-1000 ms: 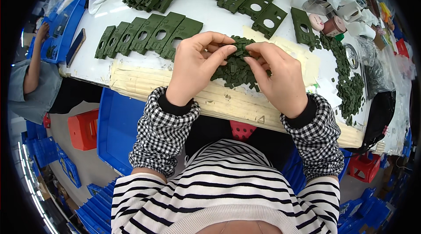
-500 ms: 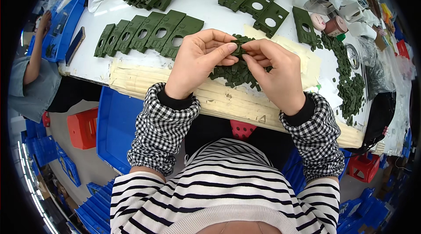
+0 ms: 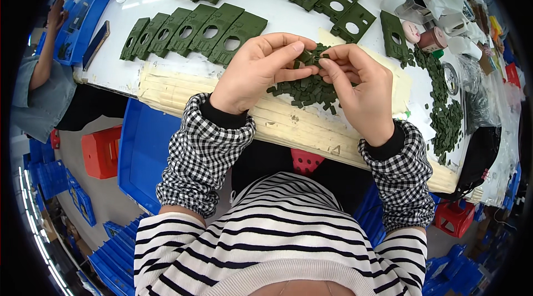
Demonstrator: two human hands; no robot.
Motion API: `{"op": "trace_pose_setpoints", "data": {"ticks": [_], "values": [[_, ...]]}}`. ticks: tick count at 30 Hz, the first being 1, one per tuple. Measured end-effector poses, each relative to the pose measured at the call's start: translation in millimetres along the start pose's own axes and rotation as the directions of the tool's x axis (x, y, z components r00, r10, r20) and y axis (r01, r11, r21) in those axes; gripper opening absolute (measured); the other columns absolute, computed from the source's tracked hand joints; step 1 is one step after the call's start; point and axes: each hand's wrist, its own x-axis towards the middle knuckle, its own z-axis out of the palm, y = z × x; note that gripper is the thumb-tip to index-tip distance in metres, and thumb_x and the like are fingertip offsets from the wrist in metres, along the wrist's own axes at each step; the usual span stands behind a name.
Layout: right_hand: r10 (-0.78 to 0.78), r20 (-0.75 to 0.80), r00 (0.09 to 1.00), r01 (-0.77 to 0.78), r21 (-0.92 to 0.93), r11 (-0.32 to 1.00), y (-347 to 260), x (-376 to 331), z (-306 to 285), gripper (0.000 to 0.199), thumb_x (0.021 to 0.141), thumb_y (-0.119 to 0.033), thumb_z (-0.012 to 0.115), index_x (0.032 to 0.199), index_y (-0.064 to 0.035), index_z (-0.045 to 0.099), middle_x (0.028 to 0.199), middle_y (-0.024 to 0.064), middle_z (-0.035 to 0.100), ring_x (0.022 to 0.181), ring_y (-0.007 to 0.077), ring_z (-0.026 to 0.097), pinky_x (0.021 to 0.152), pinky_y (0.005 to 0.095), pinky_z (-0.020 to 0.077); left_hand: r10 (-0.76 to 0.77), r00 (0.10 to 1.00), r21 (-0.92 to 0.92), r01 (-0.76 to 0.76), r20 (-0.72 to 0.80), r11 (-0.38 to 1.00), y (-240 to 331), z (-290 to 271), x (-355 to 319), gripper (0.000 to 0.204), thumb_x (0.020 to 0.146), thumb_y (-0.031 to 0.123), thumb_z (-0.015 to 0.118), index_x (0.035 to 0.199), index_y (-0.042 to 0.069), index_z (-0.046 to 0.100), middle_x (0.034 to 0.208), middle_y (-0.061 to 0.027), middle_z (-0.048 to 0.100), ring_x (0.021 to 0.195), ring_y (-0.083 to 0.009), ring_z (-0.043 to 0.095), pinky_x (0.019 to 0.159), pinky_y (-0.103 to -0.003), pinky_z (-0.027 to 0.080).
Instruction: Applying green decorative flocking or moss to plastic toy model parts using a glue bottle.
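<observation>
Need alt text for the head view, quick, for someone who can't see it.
Both hands, left hand and right hand, pinch small dark green plastic pieces over a pile of green pieces on a white worktable. Green plates with round holes lie in a row beyond.

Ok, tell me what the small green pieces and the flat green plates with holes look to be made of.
Small green pieces: likely moulded plastic, matte dark green, rigid, uniform in colour; both the left hand and right hand pinch some. Flat plates: probably the same matte plastic, with identical shapes and clean round holes.
</observation>
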Motion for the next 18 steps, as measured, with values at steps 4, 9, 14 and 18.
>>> {"op": "trace_pose_setpoints", "data": {"ticks": [4, 9, 14, 18], "values": [[0.048, -0.011, 0.999, -0.047, 0.081, 0.996, 0.0, -0.2, 0.5, 0.007, 0.088, 0.0, 0.066, 0.093, 0.0052, 0.064, 0.081, 0.0096, 0.068, 0.071, 0.0139, 0.07, 0.062, 0.0243, 0.056, -0.033, 0.998, 0.037, 0.032, 0.044, 0.999, 1.1, 1.5, -1.1, 0.027, 0.097, 0.015, 0.06, 0.114, -0.005, 0.062, 0.106, -0.0103, 0.066, 0.094, -0.0164, 0.069, 0.085, -0.024, 0.058], [-0.02, -0.023, 1.0, 0.022, 0.061, 0.998, 0.3, 0.9, 1.9, 0.005, 0.088, 0.002, 0.065, 0.091, 0.0049, 0.064, 0.081, 0.0094, 0.068, 0.07, 0.0131, 0.069, 0.062, 0.024, 0.0558, -0.019, 0.998, 0.051, 0.016, 0.064, 0.999, -0.4, -0.9, -1.7, 0.024, 0.096, 0.017, 0.062, 0.108, -0.004, 0.063, 0.1, -0.009, 0.067, 0.089, -0.0166, 0.07, 0.081, -0.023, 0.059], [-0.16, -0.015, 0.987, 0.16, -0.011, 0.987, 0.3, 0.1, 1.2, 0.004, 0.087, 0.004, 0.065, 0.091, 0.0039, 0.066, 0.082, 0.0085, 0.068, 0.072, 0.0138, 0.069, 0.064, 0.0239, 0.056, -0.054, 0.994, -0.027, 0.057, 0.092, 0.998, 1.5, -3.7, -0.5, 0.019, 0.095, 0.014, 0.062, 0.104, -0.002, 0.064, 0.095, -0.0077, 0.068, 0.086, -0.0165, 0.07, 0.078, -0.022, 0.059], [-0.281, 0.01, 0.96, 0.28, -0.129, 0.951, 0.9, 0.2, -2.5, 0.007, 0.086, 0.004, 0.064, 0.093, 0.0031, 0.066, 0.083, 0.0096, 0.068, 0.072, 0.0149, 0.069, 0.064, 0.0239, 0.0555, -0.049, 0.996, -0.051, 0.053, 0.078, 0.997, 2.1, -4.7, -1.1, 0.019, 0.096, 0.013, 0.06, 0.107, -0.002, 0.064, 0.095, -0.0088, 0.068, 0.086, -0.0166, 0.071, 0.078, -0.022, 0.059]]}}
